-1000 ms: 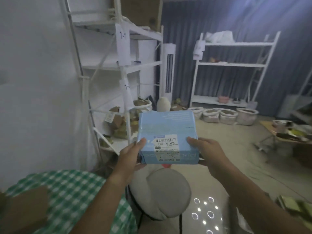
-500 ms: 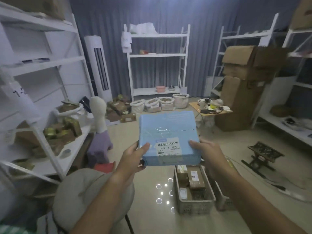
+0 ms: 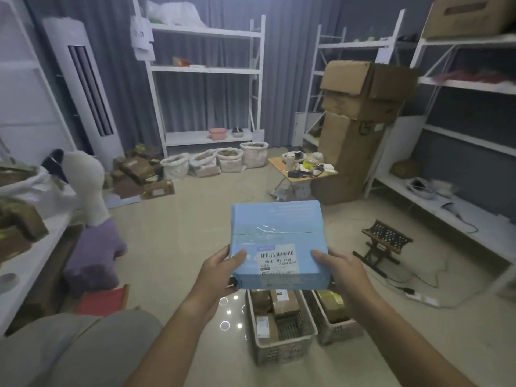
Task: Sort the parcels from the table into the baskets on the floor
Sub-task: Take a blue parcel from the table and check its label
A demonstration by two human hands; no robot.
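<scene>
Left hand (image 3: 216, 270) and right hand (image 3: 339, 268) gripping blue parcel (image 3: 277, 244) by its near corners, thumbs on top, held in the air above two floor baskets (image 3: 282, 349) holding brown parcels (image 3: 283, 303).

Two baskets (image 3: 282, 349) side by side on the floor (image 3: 178, 219), below the parcel (image 3: 277, 236).

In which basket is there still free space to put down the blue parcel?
Left basket: near end bare, brown parcels crowd the far end. Right basket: mostly hidden by the blue parcel, gripped by both hands.
</scene>
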